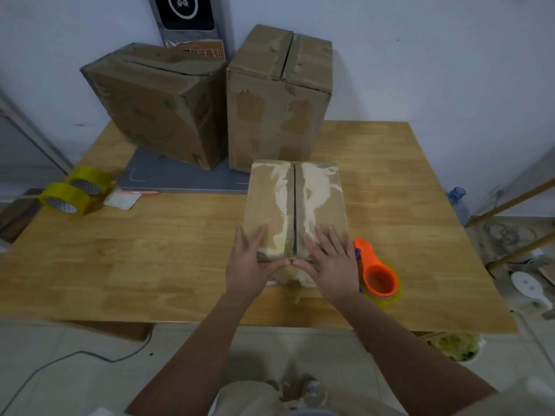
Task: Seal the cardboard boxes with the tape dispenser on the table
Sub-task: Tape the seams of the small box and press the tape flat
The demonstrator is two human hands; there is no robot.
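A small cardboard box (295,202) with worn, torn flaps stands near the middle of the wooden table (150,250), its centre seam running away from me. My left hand (250,265) lies flat on the near left of its top, fingers straight. My right hand (327,262) presses flat on the near right, thumbs meeting at the front edge. The orange tape dispenser (377,273) lies on the table just right of my right hand, untouched. Two larger cardboard boxes stand behind: a tilted box (156,106) at back left and an upright box (276,100) at centre back.
Two yellow tape rolls (75,192) lie at the table's left edge beside a small white packet (120,199). A grey flat device (180,178) lies under the back boxes. A blue water bottle (458,202) and floor clutter sit to the right; a cable runs on the floor.
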